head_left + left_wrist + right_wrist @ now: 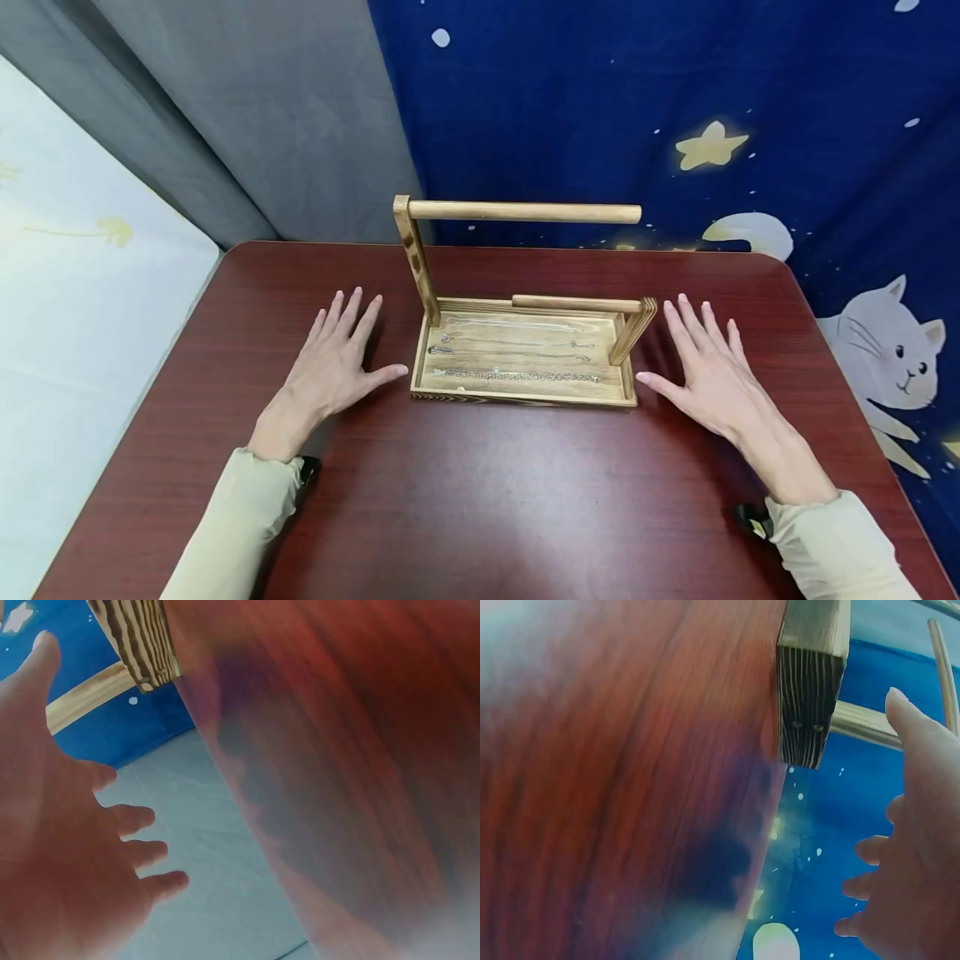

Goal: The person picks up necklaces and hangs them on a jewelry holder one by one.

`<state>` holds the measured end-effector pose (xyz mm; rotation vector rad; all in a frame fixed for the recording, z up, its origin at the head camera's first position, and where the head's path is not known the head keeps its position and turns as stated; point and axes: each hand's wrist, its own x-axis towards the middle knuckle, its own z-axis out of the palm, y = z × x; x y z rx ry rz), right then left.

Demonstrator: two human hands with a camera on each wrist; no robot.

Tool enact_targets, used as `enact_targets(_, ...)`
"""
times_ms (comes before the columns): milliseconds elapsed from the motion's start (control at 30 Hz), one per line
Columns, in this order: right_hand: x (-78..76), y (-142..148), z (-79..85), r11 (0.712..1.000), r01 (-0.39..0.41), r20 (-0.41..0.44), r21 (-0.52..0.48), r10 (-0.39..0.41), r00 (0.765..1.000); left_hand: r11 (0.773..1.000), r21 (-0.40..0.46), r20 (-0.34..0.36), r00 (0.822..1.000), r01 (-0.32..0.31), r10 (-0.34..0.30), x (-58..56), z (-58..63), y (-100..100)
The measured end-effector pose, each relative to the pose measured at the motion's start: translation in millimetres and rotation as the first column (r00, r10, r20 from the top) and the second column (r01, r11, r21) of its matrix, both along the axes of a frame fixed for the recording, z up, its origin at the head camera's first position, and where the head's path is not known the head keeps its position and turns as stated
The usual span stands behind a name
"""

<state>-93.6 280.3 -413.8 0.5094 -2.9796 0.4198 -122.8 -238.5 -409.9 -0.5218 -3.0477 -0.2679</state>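
A wooden stand [418, 262] sits on a reddish-brown table [487, 500], between a person's two hands. Thin chains [517, 377] lie in rows across its shallow tray [525, 402], below a tall bar [525, 212] and a lower bar [577, 303]. The left hand [327, 364] is just beside the tray's left end, the right hand [708, 371] just beside its right; both have fingers straight and spread apart (thumbs pointing inward). A blue curtain [555, 108] hangs behind.
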Motion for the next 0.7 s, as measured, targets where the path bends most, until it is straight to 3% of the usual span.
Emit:
enact_targets(167, 7.0, -2.1, 1.4, 1.000, -0.010, 0.001, 0.002, 0.010, 1.000, 0.997, 0.058, 0.004, 0.999, 0.047, -0.047, -5.9, -2.4, 4.8)
enact_targets(467, 19.3, -8.6, 11.5, 0.999, -0.019, 0.043, 0.027, 0.018, 0.999, 0.991, 0.112, -0.007, 0.997, 0.079, -0.078, -16.1, -3.4, 12.1)
enact_targets(700, 32.3, -21.2, 21.7, 0.998, -0.032, 0.087, 0.049, 0.027, 0.996, 0.985, 0.162, 0.043, 0.997, 0.062, -0.070, -22.1, -1.1, 17.6)
